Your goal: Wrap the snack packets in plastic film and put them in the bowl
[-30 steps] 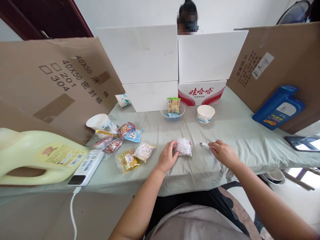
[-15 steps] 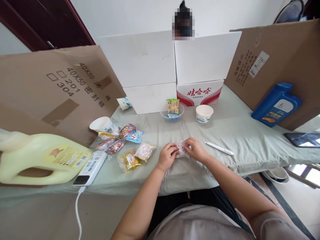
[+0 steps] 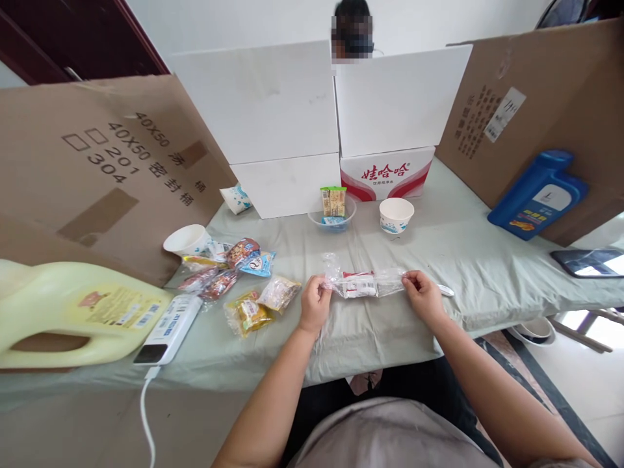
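A strip of clear plastic wrap stretches between my two hands above the cloth-covered table. Inside or behind it sits a small red-and-white snack packet. My left hand pinches the wrap's left end, where some film stands up loosely. Its right end is gripped between the fingertips of my right hand. A white pen-like tool lies partly hidden behind my right hand. To the left of my left hand are a pale wrapped snack and a yellow wrapped snack.
Further left lie several snack packets, a paper bowl, a power strip and a yellow jug. Ahead are a plastic bowl, another paper bowl and white boxes. A blue bottle and a phone stand right. Someone sits behind.
My hands have moved apart, the right one further to the right, pulling the plastic wrap out long. The red-and-white packet now shows between them. The view has shifted slightly.
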`<state>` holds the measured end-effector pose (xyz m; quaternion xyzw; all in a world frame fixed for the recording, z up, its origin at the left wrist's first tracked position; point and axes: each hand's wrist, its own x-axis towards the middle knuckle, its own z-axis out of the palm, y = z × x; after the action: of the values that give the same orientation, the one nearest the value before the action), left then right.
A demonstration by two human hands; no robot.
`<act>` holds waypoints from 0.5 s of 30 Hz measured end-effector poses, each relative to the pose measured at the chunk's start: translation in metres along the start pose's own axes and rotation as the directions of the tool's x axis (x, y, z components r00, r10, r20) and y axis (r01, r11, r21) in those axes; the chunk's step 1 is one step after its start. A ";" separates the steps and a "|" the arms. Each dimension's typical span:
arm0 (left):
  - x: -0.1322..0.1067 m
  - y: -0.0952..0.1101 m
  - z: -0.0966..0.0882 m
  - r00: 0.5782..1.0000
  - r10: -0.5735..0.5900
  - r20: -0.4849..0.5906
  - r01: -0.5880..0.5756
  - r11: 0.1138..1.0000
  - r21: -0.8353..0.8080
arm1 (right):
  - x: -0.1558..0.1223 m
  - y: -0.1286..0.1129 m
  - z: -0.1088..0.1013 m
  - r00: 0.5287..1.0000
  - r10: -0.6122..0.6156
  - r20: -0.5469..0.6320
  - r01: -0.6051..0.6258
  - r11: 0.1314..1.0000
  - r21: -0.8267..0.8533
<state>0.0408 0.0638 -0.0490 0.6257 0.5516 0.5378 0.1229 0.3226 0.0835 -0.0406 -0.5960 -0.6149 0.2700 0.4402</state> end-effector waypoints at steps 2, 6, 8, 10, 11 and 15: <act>-0.001 -0.002 -0.001 0.999 -0.020 -0.043 0.020 1.000 -0.005 | -0.004 0.001 -0.005 1.000 -0.012 0.000 0.012 0.998 -0.060; -0.002 0.003 -0.008 0.961 0.068 -0.268 -0.038 0.992 0.116 | -0.013 -0.013 -0.018 0.964 -0.236 -0.119 0.203 0.949 -0.240; -0.004 0.011 -0.012 0.913 0.235 -0.333 -0.146 0.952 0.269 | -0.016 -0.027 -0.021 0.913 -0.385 -0.136 0.335 0.896 -0.291; -0.008 0.021 -0.013 0.867 0.421 -0.265 -0.307 0.872 0.381 | -0.016 -0.042 -0.019 0.879 -0.474 -0.055 0.444 0.854 -0.270; -0.010 0.026 -0.012 0.853 0.489 -0.183 -0.394 0.832 0.391 | -0.014 -0.049 -0.016 0.866 -0.500 0.017 0.489 0.838 -0.242; -0.016 0.038 -0.001 0.859 0.463 0.220 -0.511 0.806 0.300 | -0.004 -0.060 0.005 0.802 -0.514 0.304 0.582 0.788 -0.200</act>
<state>0.0642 0.0368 -0.0290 0.7930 0.4486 0.4013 -0.0947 0.2879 0.0722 0.0078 -0.4110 -0.8415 0.1067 0.3341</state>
